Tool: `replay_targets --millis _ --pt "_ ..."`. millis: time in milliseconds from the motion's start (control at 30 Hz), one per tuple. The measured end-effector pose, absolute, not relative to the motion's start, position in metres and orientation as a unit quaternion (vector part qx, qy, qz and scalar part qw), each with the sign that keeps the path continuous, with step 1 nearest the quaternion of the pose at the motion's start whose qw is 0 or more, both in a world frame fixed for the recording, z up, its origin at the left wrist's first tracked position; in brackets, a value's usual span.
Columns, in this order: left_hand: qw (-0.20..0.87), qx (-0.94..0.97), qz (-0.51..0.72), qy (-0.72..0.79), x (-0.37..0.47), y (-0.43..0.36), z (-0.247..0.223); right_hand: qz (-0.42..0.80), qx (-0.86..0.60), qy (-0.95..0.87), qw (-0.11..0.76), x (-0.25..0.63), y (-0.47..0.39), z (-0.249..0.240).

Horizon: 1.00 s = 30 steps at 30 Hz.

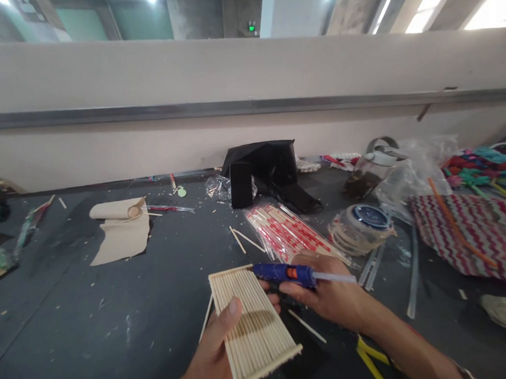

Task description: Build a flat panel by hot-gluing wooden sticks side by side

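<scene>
A panel of pale wooden sticks (259,332), with a crosswise stick at each end, is held tilted above the dark table. My left hand (222,343) grips it, thumb on the top face and fingers underneath, their tips showing past the right edge. My right hand (323,288) is closed round a blue glue gun (284,272) with a clear glue stick out of its back. The gun's nozzle is at the panel's far right corner; whether it touches cannot be made out. Loose sticks (307,326) lie by the panel.
Behind my hands lies a plastic packet of red-and-white sticks (285,230). A black box (241,184) and black bag (259,155) stand farther back. A clear round container (362,228) and patterned cloth (474,233) are right; a beige roll (124,229) is left.
</scene>
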<state>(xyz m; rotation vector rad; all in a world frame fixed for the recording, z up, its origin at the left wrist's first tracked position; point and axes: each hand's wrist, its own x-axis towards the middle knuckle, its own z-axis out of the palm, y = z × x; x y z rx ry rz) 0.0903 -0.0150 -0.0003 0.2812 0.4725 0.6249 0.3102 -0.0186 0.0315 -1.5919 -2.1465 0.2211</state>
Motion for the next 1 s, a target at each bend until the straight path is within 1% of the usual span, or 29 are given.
replay_targets --millis 533,800,1000 --pt "0.908 0.136 0.312 0.244 0.0913 -0.0135 0.0037 0.034 -0.586 -0.779 0.221 0.3118 -0.0183 0.0287" --pt "0.909 0.139 0.312 0.239 0.0898 -0.0137 0.0032 0.038 -0.59 -0.779 0.211 0.312 -0.0184 0.0291" --pt "0.908 0.129 0.315 0.243 0.0897 -0.0143 0.0022 0.026 -0.58 -0.778 0.238 0.3145 -0.019 0.0275"
